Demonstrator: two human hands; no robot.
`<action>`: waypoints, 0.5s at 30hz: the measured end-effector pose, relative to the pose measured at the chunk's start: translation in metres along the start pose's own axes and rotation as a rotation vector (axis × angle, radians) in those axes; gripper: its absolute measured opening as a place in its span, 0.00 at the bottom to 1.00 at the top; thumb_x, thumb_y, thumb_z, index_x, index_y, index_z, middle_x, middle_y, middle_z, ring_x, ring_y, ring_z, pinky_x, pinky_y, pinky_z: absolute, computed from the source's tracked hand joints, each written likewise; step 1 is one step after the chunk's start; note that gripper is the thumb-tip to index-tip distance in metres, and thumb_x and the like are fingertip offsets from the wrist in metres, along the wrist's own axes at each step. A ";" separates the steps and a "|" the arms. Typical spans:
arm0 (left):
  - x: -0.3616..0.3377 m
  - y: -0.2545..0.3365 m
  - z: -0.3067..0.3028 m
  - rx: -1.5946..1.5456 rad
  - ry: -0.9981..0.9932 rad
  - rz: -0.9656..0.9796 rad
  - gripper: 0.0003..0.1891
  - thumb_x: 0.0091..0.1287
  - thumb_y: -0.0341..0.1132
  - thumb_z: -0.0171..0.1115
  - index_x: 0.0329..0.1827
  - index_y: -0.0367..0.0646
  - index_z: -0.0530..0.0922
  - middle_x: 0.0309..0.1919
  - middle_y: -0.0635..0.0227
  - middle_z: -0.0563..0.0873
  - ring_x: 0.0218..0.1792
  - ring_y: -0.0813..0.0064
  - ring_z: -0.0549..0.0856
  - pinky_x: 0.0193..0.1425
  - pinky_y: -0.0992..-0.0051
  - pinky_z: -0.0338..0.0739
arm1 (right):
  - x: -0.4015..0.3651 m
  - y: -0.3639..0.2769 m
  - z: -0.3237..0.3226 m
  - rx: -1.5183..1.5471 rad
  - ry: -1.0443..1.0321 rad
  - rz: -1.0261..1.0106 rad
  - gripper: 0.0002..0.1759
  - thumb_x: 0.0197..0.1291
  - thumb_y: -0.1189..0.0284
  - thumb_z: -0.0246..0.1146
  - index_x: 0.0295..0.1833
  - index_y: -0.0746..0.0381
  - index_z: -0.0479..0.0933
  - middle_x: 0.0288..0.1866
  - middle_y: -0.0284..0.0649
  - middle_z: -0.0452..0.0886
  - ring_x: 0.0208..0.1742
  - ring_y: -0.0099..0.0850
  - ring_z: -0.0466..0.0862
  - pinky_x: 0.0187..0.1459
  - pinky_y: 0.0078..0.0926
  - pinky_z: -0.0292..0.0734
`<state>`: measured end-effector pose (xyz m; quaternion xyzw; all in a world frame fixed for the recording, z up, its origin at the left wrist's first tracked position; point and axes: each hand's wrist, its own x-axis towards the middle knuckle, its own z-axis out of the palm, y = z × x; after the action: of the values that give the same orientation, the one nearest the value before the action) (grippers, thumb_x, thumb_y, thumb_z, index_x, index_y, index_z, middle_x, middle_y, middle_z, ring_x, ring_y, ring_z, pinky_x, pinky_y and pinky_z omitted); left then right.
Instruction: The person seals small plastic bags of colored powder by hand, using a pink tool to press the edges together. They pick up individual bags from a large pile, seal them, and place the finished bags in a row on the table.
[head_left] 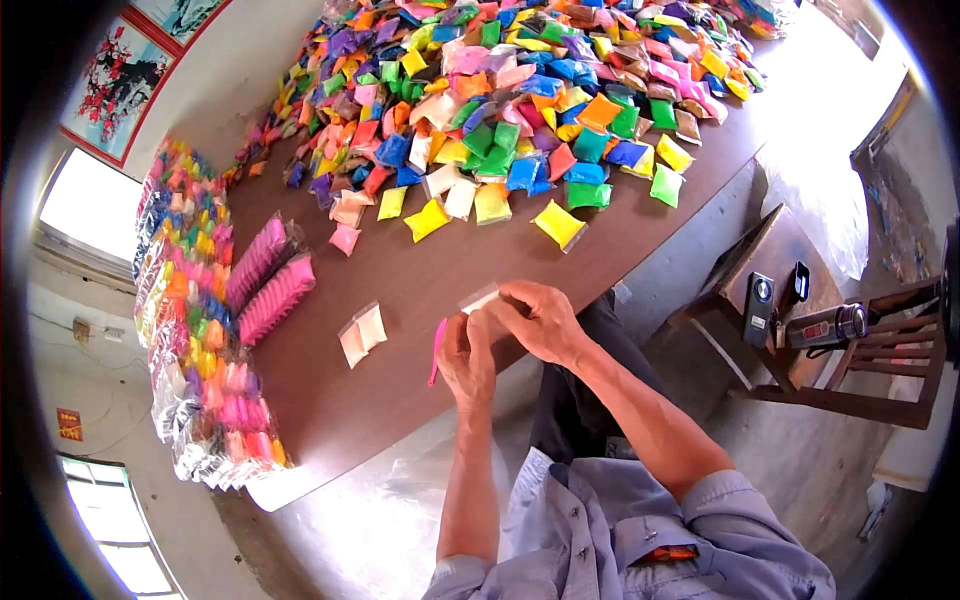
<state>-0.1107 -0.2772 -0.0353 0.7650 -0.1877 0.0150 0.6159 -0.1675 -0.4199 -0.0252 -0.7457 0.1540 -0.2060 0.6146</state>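
Brown table (420, 265); pale packet (481, 299), clear-edged, between left hand (467, 362), right hand (541, 321).

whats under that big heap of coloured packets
Brown tabletop shows along the near edge of the heap and between its stray packets. Under the thick middle, upper packets cover everything, so what lies there cannot be seen.

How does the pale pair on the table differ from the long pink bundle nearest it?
Colour: pale pair is whitish peach; pink bundle is strong pink.
Count: the pale pair has two packets; the pink bundle has many.
Arrangement: the pale pair lies side by side; the pink bundle is tightly packed in a long row.
Shared: both rest on the brown table.
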 end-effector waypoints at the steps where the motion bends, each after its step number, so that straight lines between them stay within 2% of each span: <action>1: 0.000 0.003 -0.001 0.036 0.001 -0.026 0.13 0.80 0.35 0.66 0.40 0.32 0.82 0.28 0.69 0.80 0.30 0.79 0.75 0.34 0.72 0.69 | 0.000 0.000 0.000 -0.016 -0.022 -0.014 0.15 0.73 0.63 0.69 0.50 0.66 0.86 0.41 0.49 0.89 0.38 0.42 0.89 0.41 0.37 0.83; 4: 0.002 0.007 0.001 0.073 0.040 -0.003 0.15 0.82 0.38 0.66 0.39 0.34 0.82 0.27 0.74 0.76 0.32 0.82 0.71 0.35 0.73 0.66 | 0.000 -0.009 -0.002 -0.035 -0.037 -0.003 0.15 0.74 0.62 0.68 0.49 0.65 0.86 0.40 0.50 0.88 0.38 0.45 0.89 0.40 0.39 0.82; 11: 0.001 0.002 -0.003 0.147 0.018 0.006 0.13 0.80 0.37 0.68 0.42 0.34 0.84 0.29 0.73 0.81 0.33 0.81 0.74 0.37 0.73 0.70 | -0.001 0.002 0.002 -0.066 -0.026 -0.026 0.15 0.73 0.63 0.67 0.50 0.66 0.86 0.42 0.50 0.88 0.40 0.47 0.89 0.41 0.39 0.83; 13: 0.001 0.004 -0.002 0.094 0.016 -0.023 0.13 0.80 0.38 0.68 0.43 0.35 0.85 0.30 0.74 0.81 0.35 0.82 0.75 0.39 0.75 0.72 | 0.000 0.006 0.007 0.040 0.035 -0.072 0.13 0.74 0.66 0.69 0.51 0.67 0.84 0.37 0.43 0.84 0.34 0.30 0.82 0.37 0.31 0.79; 14: 0.000 0.004 -0.002 0.095 0.019 -0.024 0.13 0.80 0.38 0.68 0.43 0.35 0.85 0.30 0.74 0.81 0.35 0.82 0.75 0.39 0.75 0.72 | 0.000 0.007 0.007 0.040 0.032 -0.073 0.13 0.74 0.66 0.69 0.51 0.67 0.84 0.37 0.43 0.84 0.34 0.30 0.82 0.37 0.31 0.79; 15: 0.000 0.004 -0.001 0.043 0.035 -0.050 0.13 0.81 0.38 0.68 0.43 0.35 0.85 0.31 0.75 0.82 0.36 0.83 0.76 0.40 0.75 0.72 | 0.000 0.005 0.005 -0.011 0.018 -0.081 0.12 0.73 0.67 0.68 0.51 0.66 0.85 0.40 0.46 0.86 0.37 0.39 0.86 0.39 0.35 0.82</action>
<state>-0.1116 -0.2764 -0.0315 0.7820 -0.1572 0.0169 0.6029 -0.1654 -0.4166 -0.0306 -0.7527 0.1304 -0.2368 0.6002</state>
